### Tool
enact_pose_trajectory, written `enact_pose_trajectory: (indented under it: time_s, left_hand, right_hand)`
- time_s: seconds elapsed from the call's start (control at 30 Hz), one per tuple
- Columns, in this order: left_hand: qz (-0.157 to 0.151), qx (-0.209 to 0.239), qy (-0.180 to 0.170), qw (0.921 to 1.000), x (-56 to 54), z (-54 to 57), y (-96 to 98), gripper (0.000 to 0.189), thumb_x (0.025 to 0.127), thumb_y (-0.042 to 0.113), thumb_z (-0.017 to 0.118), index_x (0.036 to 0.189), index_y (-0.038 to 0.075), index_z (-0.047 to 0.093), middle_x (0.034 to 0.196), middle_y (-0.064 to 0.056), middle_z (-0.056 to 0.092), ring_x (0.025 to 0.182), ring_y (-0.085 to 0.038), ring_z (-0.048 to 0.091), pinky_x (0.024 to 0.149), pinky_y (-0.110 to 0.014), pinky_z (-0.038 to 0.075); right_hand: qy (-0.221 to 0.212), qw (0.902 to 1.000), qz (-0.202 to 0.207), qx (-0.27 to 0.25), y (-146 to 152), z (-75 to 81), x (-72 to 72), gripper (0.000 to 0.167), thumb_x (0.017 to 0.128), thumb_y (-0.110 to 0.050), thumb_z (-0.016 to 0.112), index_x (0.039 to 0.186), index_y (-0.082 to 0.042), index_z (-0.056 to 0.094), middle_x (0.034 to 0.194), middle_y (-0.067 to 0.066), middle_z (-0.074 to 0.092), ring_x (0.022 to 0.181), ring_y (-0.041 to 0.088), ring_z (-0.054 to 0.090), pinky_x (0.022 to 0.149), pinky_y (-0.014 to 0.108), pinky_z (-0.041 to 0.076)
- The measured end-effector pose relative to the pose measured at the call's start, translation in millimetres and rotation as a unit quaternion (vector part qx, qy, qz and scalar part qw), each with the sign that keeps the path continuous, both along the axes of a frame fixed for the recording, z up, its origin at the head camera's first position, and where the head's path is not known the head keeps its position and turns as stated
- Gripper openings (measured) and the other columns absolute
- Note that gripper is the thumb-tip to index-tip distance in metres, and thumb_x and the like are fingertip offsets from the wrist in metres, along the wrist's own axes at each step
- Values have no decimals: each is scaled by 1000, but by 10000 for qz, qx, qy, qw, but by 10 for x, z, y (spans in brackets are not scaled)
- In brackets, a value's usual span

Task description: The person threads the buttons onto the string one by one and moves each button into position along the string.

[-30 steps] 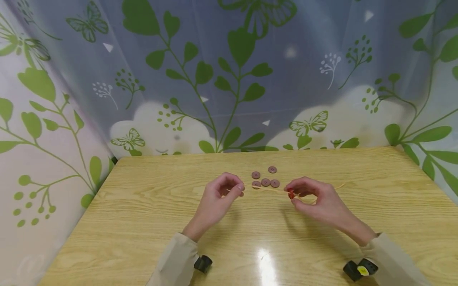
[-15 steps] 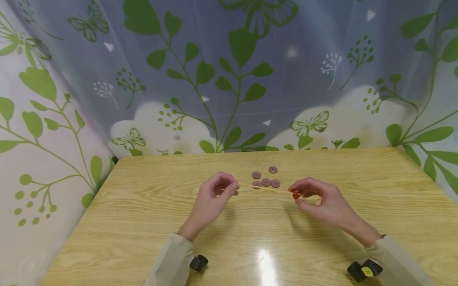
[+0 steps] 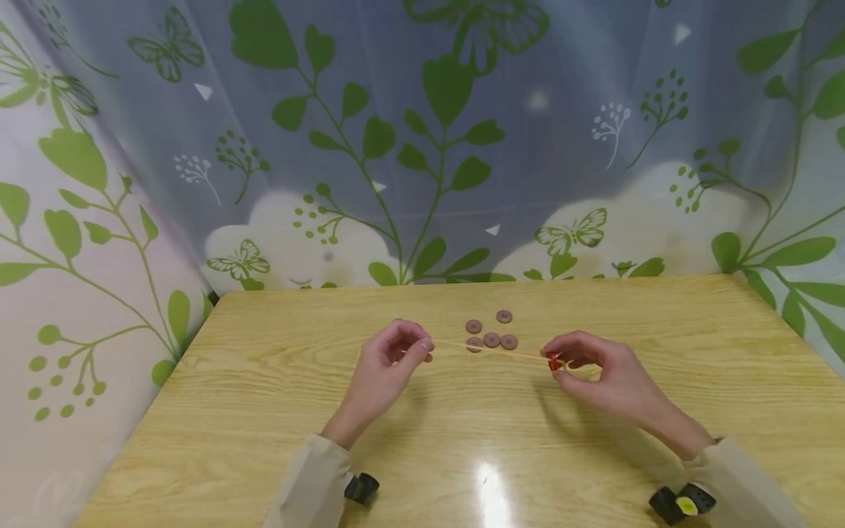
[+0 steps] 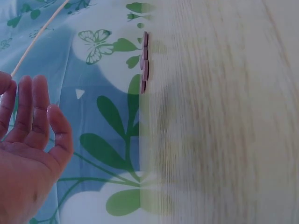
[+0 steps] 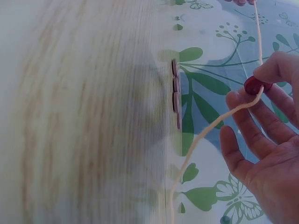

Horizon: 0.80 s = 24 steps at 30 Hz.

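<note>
Currently, the left hand (image 3: 387, 367) pinches a cord (image 5: 202, 134); the right hand (image 3: 612, 375) pinches a red bead (image 5: 252, 85), other fingers loosely spread.

Nook: leafy curtain (image 3: 515, 176), wooden table (image 3: 482, 418)

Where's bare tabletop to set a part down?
Free: table left of the left hand, out to its left edge; right of the right hand, toward the right edge; and between the sleeves, nearer the person than the string. Crowded: between the hands, where the string spans and five brown buttons cluster.
</note>
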<state>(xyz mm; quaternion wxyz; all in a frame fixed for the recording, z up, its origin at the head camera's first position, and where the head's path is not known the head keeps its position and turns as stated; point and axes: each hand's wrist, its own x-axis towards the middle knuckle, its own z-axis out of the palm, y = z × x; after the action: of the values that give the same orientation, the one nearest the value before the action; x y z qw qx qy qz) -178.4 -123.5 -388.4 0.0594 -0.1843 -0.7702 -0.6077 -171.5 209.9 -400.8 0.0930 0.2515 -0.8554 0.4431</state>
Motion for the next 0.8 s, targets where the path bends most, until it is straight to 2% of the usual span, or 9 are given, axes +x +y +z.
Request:
enact_pose_trajectory:
  time_s: [0.1, 0.23, 0.4, 0.67, 0.8]
  left_hand:
    - [31, -19, 11, 10000, 1, 4, -21, 10, 101, 15, 65, 106, 6, 66, 100, -15, 69, 86, -13, 69, 77, -27, 57]
    - [39, -30, 38, 10000, -1, 15, -45, 10, 101, 16, 65, 106, 6, 66, 100, -16, 70, 86, -13, 69, 77, -30, 58]
    - [50, -29, 74, 10000, -7, 25, -66, 10, 101, 15, 65, 105, 6, 66, 100, -17, 70, 85, -12, 70, 76, -30, 58]
    - [90, 2, 105, 9999, -21, 13, -100, 9, 101, 14, 66, 104, 6, 66, 98, -14, 69, 84, -12, 69, 76, -33, 59]
    - [128, 60, 41, 9999, -15, 2, -124, 8, 100, 13, 66, 104, 6, 66, 98, -13, 69, 85, -12, 69, 77, -31, 59]
  right_hand:
    - [46, 10000, -24, 22, 14, -2, 2, 32, 87, 4, 74, 113, -15, 71, 106, 10, 75, 90, 11, 71, 80, 28, 60]
    - [63, 10000, -14, -2, 35, -10, 0, 32, 87, 3, 74, 113, -15, 71, 106, 11, 75, 90, 11, 71, 80, 25, 60]
    - [59, 10000, -4, -9, 58, -21, 0, 32, 87, 5, 74, 112, -14, 72, 105, 11, 75, 88, 5, 70, 79, 23, 59]
    - [50, 9999, -57, 100, 81, -8, 2, 30, 88, 4, 74, 112, -14, 72, 104, 10, 75, 88, 2, 69, 78, 25, 60]
    - [88, 9998, -62, 164, 96, -14, 6, 30, 87, 5, 74, 111, -14, 72, 103, 10, 75, 87, 1, 69, 77, 26, 60]
